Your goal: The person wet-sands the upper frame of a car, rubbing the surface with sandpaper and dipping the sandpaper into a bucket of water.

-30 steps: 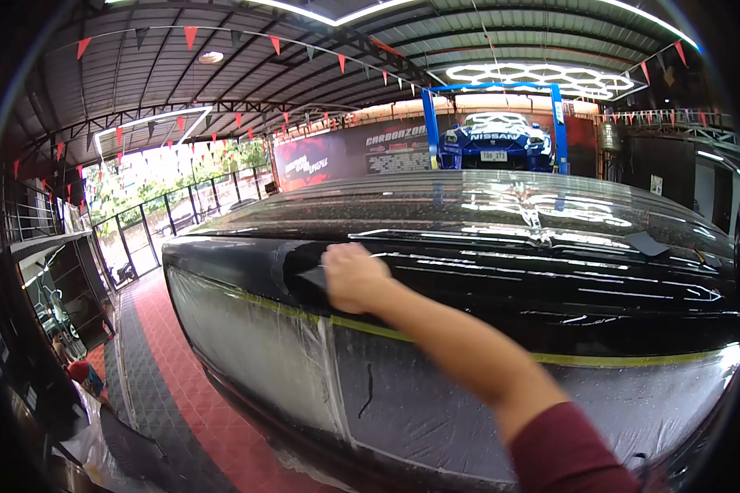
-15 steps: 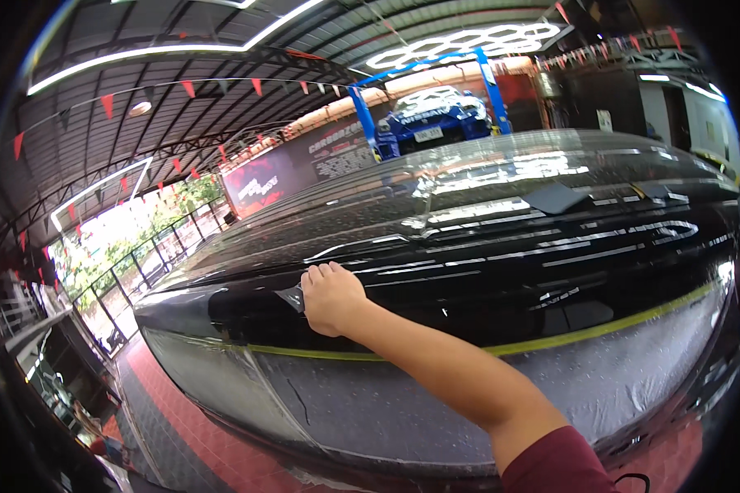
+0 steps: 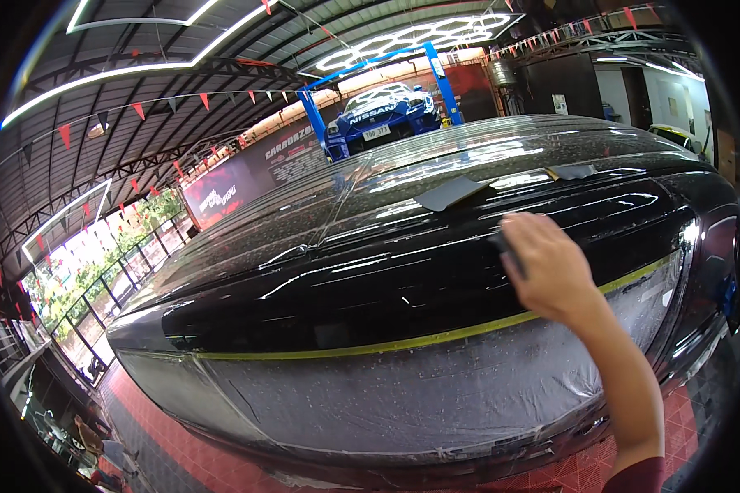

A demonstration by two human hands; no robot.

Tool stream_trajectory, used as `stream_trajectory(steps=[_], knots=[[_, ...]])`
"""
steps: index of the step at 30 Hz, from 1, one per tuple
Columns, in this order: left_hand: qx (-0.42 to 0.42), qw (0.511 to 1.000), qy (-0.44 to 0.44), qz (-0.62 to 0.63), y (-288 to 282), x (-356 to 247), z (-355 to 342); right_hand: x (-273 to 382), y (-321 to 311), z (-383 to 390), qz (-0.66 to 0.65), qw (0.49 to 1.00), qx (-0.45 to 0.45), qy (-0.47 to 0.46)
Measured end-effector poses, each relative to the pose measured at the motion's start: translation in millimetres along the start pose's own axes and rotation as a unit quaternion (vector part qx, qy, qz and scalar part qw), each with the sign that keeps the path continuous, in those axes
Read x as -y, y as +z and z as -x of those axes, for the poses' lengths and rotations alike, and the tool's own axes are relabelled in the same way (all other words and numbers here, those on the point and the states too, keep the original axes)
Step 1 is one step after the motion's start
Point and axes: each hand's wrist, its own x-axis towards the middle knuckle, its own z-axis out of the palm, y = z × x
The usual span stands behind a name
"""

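My right hand (image 3: 548, 267) reaches over the side of a glossy black vehicle roof (image 3: 370, 287), its forearm coming from the lower right. Its fingers are closed around a dark grey piece of sandpaper (image 3: 511, 253), mostly hidden by the palm. Whether the sandpaper touches the paint cannot be made out. Just beyond the hand, a folded dark grey sandpaper sheet (image 3: 452, 194) lies on the roof, with a smaller grey piece (image 3: 571, 172) farther right. Water drops and light streaks cover the black surface. My left hand is out of view.
Yellow-green masking tape (image 3: 403, 343) runs along the roof's lower edge, above clear plastic film (image 3: 370, 403) over the windows. A blue car (image 3: 378, 119) sits between blue lift posts at the back. Red and grey floor tiles (image 3: 168, 411) show below.
My right hand has swept from the left part of the roof side to the right, still with the sandpaper. The view has shifted too; the sheets on the roof stay in place.
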Motion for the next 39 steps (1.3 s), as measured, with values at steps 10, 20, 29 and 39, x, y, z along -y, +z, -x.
stream_trajectory(steps=[10, 20, 29, 39], knots=[[0.154, 0.97, 0.174, 0.071, -102.9, -436.4, -96.8, 242.2, 126.0, -80.3, -0.201, 0.98, 0.006, -0.008], [0.073, 0.985, -0.053, 0.144, -171.0, -252.8, 1.3, -40.9, -33.9, 25.5, -0.075, 0.986, 0.055, 0.139], [0.271, 0.872, 0.243, 0.328, 33.6, -481.2, -47.3, 1.2, 18.9, 218.4, -0.155, 0.872, -0.169, 0.432], [0.293, 0.726, 0.046, 0.621, 172.0, -501.3, -83.2, 124.1, 8.0, 323.7, -0.664, 0.466, 0.037, 0.584]])
